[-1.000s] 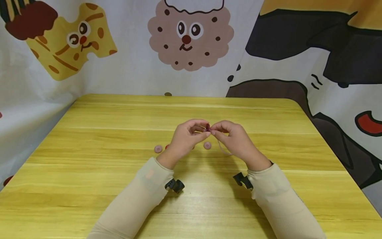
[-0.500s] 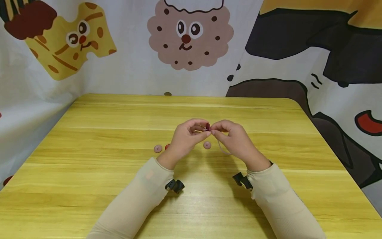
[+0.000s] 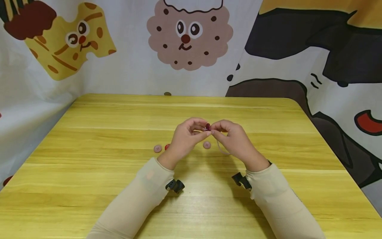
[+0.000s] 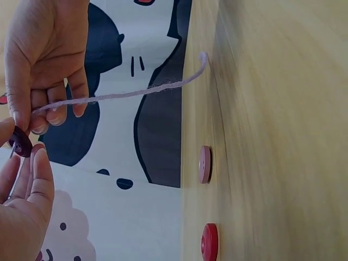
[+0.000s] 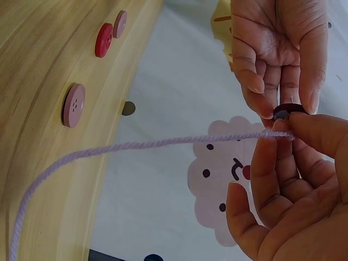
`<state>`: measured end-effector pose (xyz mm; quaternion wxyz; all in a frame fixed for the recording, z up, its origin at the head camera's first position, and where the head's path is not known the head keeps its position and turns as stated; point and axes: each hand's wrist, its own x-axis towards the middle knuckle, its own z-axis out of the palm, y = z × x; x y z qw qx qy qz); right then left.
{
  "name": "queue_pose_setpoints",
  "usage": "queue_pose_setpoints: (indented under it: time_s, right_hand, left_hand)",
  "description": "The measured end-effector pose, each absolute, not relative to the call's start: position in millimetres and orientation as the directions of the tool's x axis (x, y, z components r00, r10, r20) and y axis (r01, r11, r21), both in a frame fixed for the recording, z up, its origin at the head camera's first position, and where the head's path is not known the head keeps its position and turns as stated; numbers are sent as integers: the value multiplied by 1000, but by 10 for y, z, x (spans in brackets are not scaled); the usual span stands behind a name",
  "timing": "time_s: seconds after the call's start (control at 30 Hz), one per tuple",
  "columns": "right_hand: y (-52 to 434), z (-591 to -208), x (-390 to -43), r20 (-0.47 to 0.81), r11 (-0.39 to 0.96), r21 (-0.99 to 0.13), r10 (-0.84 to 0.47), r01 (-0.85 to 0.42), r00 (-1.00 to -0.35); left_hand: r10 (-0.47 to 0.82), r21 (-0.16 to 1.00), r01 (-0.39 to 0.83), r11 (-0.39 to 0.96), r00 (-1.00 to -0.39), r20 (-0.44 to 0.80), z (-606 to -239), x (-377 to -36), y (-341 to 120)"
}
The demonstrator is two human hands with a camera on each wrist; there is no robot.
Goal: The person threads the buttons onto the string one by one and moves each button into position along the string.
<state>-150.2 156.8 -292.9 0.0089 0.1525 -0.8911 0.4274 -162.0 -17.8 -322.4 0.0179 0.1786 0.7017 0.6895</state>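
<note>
While both hands hover above the table (image 3: 89, 139), little has changed: my left hand (image 3: 185, 137) still pinches the dark red button (image 3: 208, 126), my right hand (image 3: 235, 141) grip still pinching lilac yarn (image 5: 136, 145) at it.

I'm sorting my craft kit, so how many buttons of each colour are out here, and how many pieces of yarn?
Dark maroon button, pinched by the left hand: 1
Pink buttons on the table: 2
Red button on the table: 1
Lilac yarn, pinched by the right hand: 1
Total: 5
</note>
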Motion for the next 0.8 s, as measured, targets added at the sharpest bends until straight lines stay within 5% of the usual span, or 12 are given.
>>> queue_pose_setpoints:
  time_s: [0.8]
  right_hand:
    - [1603, -2955, -1531, 138, 594, -757, -262, -272, -955]
  left_hand:
    - [268, 974, 199, 108, -949, 164, -3211, -1600, -146]
